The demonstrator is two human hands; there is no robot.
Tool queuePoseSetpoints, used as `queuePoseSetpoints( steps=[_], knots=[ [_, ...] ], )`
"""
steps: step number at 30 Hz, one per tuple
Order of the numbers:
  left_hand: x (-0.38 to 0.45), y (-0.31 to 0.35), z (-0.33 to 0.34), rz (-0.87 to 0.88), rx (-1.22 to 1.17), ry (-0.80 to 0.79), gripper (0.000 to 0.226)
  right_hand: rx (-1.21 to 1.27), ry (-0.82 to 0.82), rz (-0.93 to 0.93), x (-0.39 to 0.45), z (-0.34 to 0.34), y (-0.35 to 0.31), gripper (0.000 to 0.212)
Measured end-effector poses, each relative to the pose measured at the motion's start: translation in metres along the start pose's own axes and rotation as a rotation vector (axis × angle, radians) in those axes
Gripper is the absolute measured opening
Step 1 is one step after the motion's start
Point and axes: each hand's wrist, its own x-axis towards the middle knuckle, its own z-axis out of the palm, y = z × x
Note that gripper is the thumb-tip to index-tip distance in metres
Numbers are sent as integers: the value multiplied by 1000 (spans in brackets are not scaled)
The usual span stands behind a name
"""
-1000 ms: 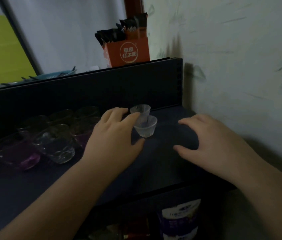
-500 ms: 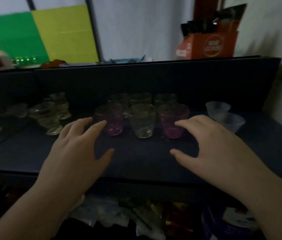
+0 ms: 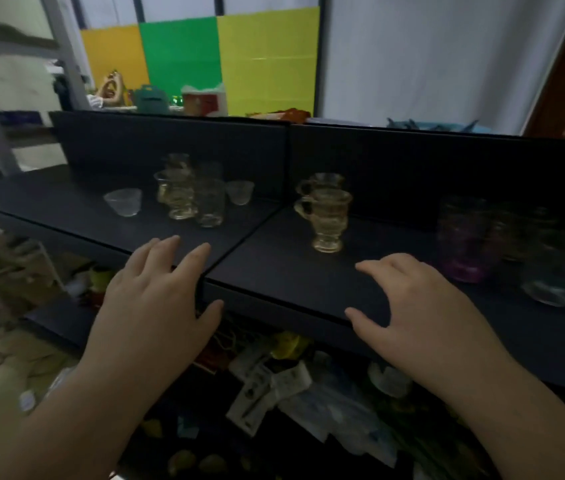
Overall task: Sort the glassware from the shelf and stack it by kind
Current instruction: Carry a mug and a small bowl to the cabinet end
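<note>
Head view looked down on a dark, matte black shelf (image 3: 274,271) with both hands held low over its front edge, neither grasping anything. Left hand (image 3: 156,299) was spread with relaxed fingers near the seam between the two shelf sections; right hand (image 3: 419,306) was likewise released, its fingers loosely arched above the surface. Directly beyond the right hand stood two amber-tinted footed glass mugs with handles (image 3: 326,213), one right behind the other. Further left, on the other shelf section, a second cluster of yellowish handled glass mugs (image 3: 177,195) stood touching or just beside a clear plain glass tumbler (image 3: 210,207). A small clear fluted glass cup (image 3: 124,201) sat apart on the left of that cluster, and another small clear cup (image 3: 240,192) sat just to its right. At the far right, blurred, stood a purple-tinted glass tumbler (image 3: 464,240) beside a clear round glass (image 3: 558,282).
</note>
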Motion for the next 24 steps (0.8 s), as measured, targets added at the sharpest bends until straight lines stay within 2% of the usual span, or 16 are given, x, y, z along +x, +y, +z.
queuePoseSetpoints(
  steps=[9, 19, 24],
  knots=[
    [23, -94, 18, -26, -63, -48, 82, 15, -11, -62, 75, 47, -104, 61],
    [77, -171, 41, -89, -53, 2, 78, 67, 13, -176, 165, 94, -169, 63],
    [111, -209, 55, -78, -53, 23, 76, 61, 28, -163, 203, 110, -193, 63]
  ],
)
